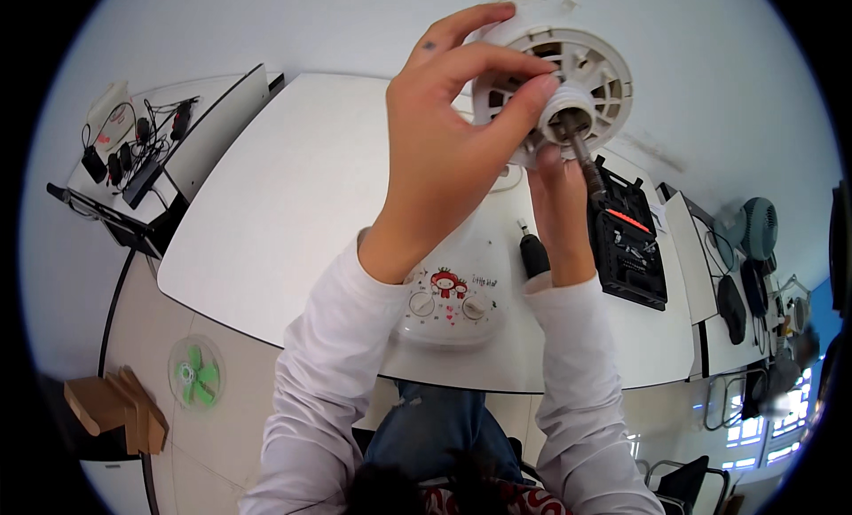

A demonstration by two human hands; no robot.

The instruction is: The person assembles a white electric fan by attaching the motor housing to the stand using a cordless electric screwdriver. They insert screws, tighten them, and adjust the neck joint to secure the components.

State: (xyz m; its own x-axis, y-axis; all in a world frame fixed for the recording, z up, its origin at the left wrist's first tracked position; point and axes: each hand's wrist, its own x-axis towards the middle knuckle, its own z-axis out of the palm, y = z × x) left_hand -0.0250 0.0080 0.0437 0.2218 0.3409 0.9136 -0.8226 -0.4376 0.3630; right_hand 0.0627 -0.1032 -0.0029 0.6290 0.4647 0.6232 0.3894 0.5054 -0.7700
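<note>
Raised over the table's far side is a white fan motor housing [612, 76] with a slotted round face. A threaded collar [568, 107] sits at its centre, and a metal shaft [583, 160] sticks out of it toward me. My left hand [453, 107] grips the housing from the left, thumb and index finger pinched at the collar's upper edge; whether a small part is between them I cannot tell. From below, my right hand [561, 209] holds the housing, its fingers mostly hidden behind it. Beneath my arms stands the white fan base [453, 315], with two knobs and red cartoon figures.
A screwdriver [532, 251] with a dark handle lies beside my right wrist. Right of it is an open black tool case [632, 258]. The white table [266, 222] has cables and adapters [133, 147] beyond its left end. Green fan blades [197, 373] lie on the floor.
</note>
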